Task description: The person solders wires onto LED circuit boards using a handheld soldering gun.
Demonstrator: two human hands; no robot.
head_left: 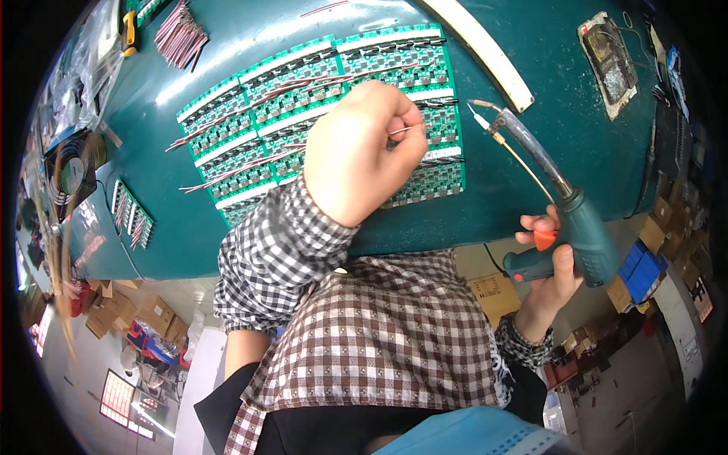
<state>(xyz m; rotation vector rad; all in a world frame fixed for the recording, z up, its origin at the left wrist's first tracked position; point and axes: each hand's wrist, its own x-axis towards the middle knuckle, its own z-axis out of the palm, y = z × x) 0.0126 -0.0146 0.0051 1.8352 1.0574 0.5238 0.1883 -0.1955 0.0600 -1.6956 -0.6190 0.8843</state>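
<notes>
My left hand (356,152) is closed in a pinch over a panel of green circuit boards (284,112), with a thin wire (400,131) between thumb and forefinger. The hand covers part of the boards below it. Around the grip of a green soldering gun (588,239) my right hand (557,280) is closed, its fingers by the orange-red trigger. The gun's metal barrel points up and left; its tip and thin feed tube end just right of the panel, apart from it. Several red, black and white wires (258,161) lie across the rows of boards.
A bundle of wires (180,36) and a yellow-black screwdriver (130,34) lie at the far left. A smaller wired board (130,214) sits at the near left. A pale curved strip (489,57) and a worn tray with dark residue (608,64) are at the right.
</notes>
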